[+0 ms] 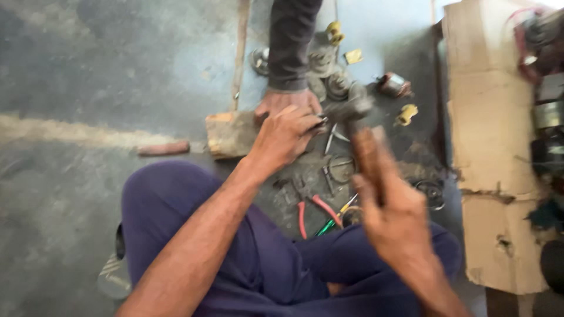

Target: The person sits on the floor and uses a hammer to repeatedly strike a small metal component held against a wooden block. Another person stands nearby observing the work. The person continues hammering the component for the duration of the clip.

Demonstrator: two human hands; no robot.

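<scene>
Right hand (392, 217) around wooden hammer handle (367, 155)

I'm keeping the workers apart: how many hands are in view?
3: the left hand by the wooden block, the right hand gripping a hammer, and another person's hand behind the block.

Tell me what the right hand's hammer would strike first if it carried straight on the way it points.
Probably the small metal piece pinched in the left hand, over the worn wooden block. The right hand aims its wooden-handled hammer there; blur leaves depth uncertain.
</scene>
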